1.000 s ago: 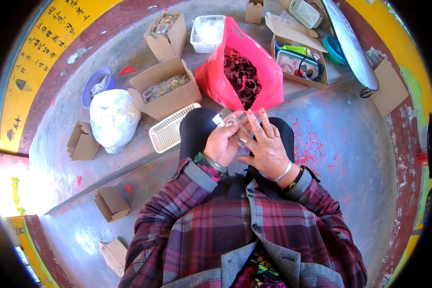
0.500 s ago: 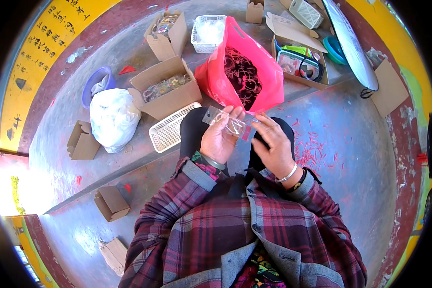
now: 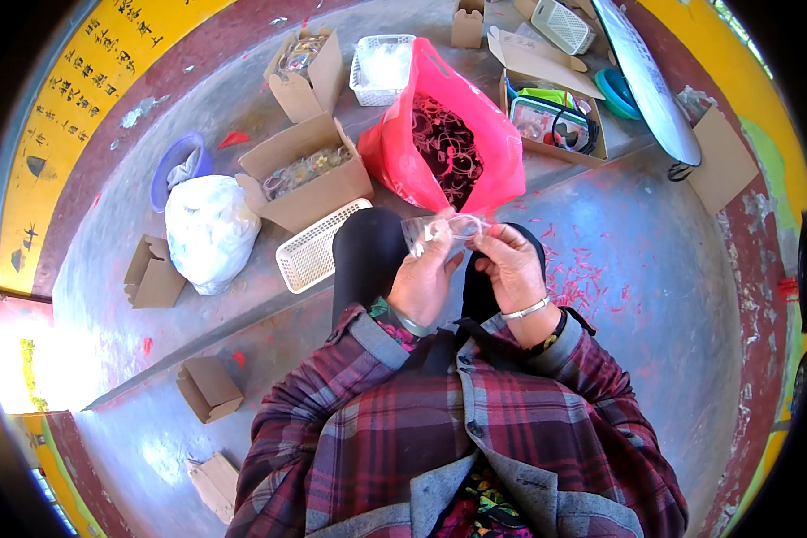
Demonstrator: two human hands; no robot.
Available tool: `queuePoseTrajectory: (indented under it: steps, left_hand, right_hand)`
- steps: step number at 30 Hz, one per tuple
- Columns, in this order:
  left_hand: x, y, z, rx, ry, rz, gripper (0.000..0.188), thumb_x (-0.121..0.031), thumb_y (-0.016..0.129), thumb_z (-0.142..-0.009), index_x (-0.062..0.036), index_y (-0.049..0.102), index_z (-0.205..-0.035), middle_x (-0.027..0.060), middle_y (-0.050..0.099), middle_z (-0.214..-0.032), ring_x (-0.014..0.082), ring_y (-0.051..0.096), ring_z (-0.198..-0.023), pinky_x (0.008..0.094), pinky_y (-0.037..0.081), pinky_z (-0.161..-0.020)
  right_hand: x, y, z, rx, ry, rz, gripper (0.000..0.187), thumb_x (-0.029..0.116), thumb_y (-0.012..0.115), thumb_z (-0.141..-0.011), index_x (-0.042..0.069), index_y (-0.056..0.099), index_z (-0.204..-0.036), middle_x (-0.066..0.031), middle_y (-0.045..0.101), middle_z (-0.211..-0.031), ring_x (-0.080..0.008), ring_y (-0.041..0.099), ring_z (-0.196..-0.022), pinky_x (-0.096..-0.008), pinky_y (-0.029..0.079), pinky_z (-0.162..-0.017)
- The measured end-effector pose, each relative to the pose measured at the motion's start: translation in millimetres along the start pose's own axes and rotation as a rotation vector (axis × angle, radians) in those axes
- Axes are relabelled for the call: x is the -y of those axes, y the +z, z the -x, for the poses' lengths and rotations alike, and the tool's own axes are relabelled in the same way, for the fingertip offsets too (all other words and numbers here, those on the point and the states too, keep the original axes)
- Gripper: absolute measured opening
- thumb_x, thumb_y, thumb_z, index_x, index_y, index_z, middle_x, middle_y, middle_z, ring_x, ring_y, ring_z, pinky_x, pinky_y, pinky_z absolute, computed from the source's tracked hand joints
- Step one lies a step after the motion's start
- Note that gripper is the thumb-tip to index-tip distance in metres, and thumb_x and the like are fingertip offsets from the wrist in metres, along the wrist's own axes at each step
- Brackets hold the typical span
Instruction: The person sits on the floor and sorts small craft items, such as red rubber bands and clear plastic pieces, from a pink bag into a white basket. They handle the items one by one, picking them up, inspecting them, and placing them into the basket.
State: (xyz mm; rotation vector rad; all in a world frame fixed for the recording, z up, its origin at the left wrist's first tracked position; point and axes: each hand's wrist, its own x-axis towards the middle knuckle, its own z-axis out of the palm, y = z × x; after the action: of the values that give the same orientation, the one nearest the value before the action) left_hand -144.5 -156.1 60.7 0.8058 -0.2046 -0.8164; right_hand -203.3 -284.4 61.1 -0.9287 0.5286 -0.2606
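Observation:
Over my knees, a small clear plastic bag (image 3: 414, 231) with a pale looped band (image 3: 465, 227) at it is between my two hands. My left hand (image 3: 424, 285) is closed, pinching the bag between thumb and fingers. My right hand (image 3: 515, 276) is closed too, thumb and forefinger together at the bag's right end, beside the loop. Whether the loop is inside the bag or at its mouth I cannot tell. Just beyond my hands stands a pink plastic sack (image 3: 394, 152), wide at the mouth, full of dark and pale looped bands (image 3: 453, 148).
Left of the sack are a cardboard box (image 3: 345, 184) of bagged bands, a cream basket (image 3: 298, 273), a white plastic sack (image 3: 211, 238) and a purple basin (image 3: 163, 175). An open carton (image 3: 556, 148) stands at the back right. Red scraps (image 3: 578, 278) litter the floor right of my knee.
My right hand's fingers have come from loosely spread to a pinch at the bag's end. The bag has turned, and its pale loop now shows toward the right hand.

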Motion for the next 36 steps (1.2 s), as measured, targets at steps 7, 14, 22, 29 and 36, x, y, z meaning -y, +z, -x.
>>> queuePoseTrajectory:
  steps: [7, 14, 22, 29, 36]
  left_hand:
    - [-17, -11, 10, 0.27, -0.304, -0.735, 0.022, -0.022, 0.058, -0.09, -0.0013, 0.066, -0.09, 0.0041, 0.067, -0.085, 0.0082, 0.061, -0.07, 0.0193, 0.044, -0.053]
    - [-20, 8, 7, -0.042, -0.048, -0.442, 0.043, -0.016, 0.06, -0.087, -0.0035, 0.048, -0.126, 0.0074, 0.057, -0.117, 0.0116, 0.056, -0.1, 0.0223, 0.051, -0.066]
    - [-9, 7, 8, 0.003, -0.03, -0.21, 0.029, -0.013, 0.05, -0.093, 0.0, 0.055, -0.118, 0.0093, 0.058, -0.115, 0.0169, 0.058, -0.103, 0.0293, 0.051, -0.083]
    - [-9, -1, 7, 0.081, -0.065, -0.075, 0.028, -0.011, 0.048, -0.094, 0.0057, 0.054, -0.116, 0.0133, 0.059, -0.113, 0.0206, 0.058, -0.104, 0.0336, 0.049, -0.092]
    - [-11, -6, 5, 0.071, -0.105, 0.006, 0.028, -0.01, 0.046, -0.094, 0.0062, 0.054, -0.116, 0.0134, 0.06, -0.11, 0.0212, 0.059, -0.103, 0.0316, 0.049, -0.092]
  right_hand:
    - [41, -19, -3, 0.047, -0.304, 0.274, 0.006, 0.004, 0.064, -0.081, 0.004, 0.061, -0.086, -0.0016, 0.065, -0.082, -0.007, 0.059, -0.07, -0.0184, 0.044, -0.058]
    - [39, -15, 8, 0.138, -0.211, 0.382, 0.006, 0.001, 0.062, -0.081, 0.001, 0.06, -0.087, -0.0039, 0.064, -0.082, -0.0088, 0.061, -0.072, -0.0205, 0.048, -0.062]
    - [32, -1, 15, 0.146, -0.198, 0.335, 0.01, 0.004, 0.064, -0.082, -0.002, 0.065, -0.09, -0.0018, 0.062, -0.078, -0.0084, 0.057, -0.07, -0.0213, 0.047, -0.064]
    - [28, -10, 13, 0.152, -0.328, 0.442, 0.009, 0.007, 0.063, -0.084, -0.001, 0.067, -0.087, -0.0002, 0.063, -0.078, -0.0083, 0.054, -0.071, -0.0213, 0.043, -0.067]
    - [36, -2, 15, 0.038, -0.701, 0.857, 0.02, 0.006, 0.07, -0.074, 0.004, 0.065, -0.092, -0.0121, 0.059, -0.103, -0.0196, 0.057, -0.09, -0.0273, 0.045, -0.075]
